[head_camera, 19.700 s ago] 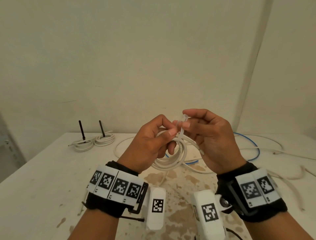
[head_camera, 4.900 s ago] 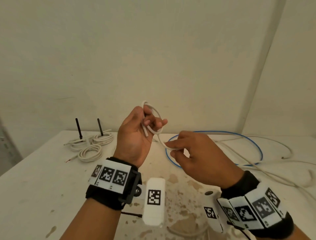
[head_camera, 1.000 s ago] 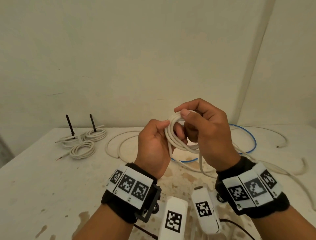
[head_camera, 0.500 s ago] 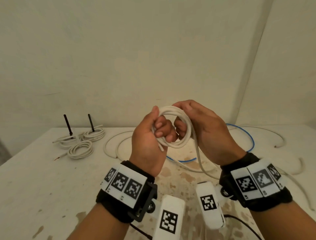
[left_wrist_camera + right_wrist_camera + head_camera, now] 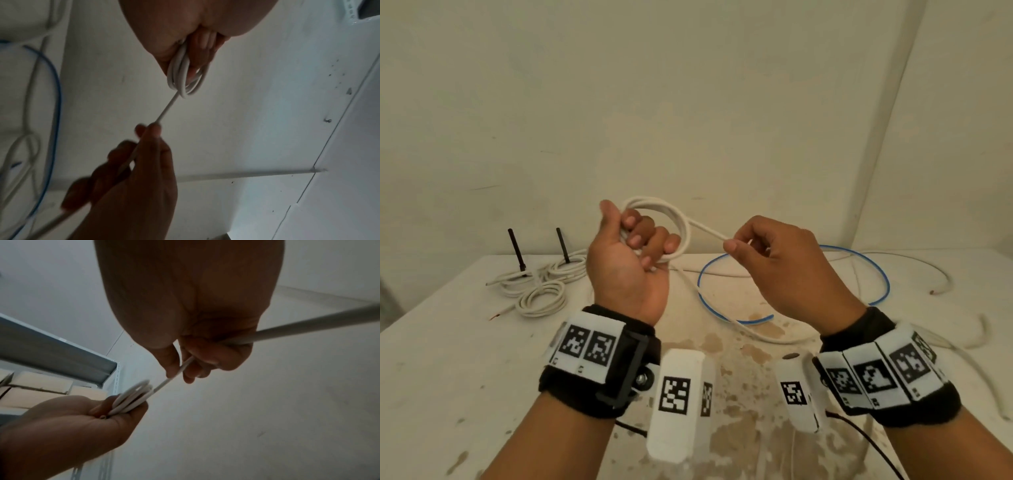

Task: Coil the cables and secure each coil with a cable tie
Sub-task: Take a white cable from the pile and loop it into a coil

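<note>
stained white table [image 5: 465, 359] meets plain, perhaps plastered, walls [image 5: 654, 102].

The surface [image 5: 441, 377] is bare at front left and between the wrists. Toward the back left, three cable coils [image 5: 541, 284] and two upright black ties [image 5: 517, 250] crowd the corner. A blue cable [image 5: 883, 274] and loose white cables [image 5: 962, 359] sprawl across the right side.

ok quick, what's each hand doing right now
left hand: fingers curled round the white cable coil, holding it up.
right hand: pinching the loose run of the white cable that leads off the coil.
</note>
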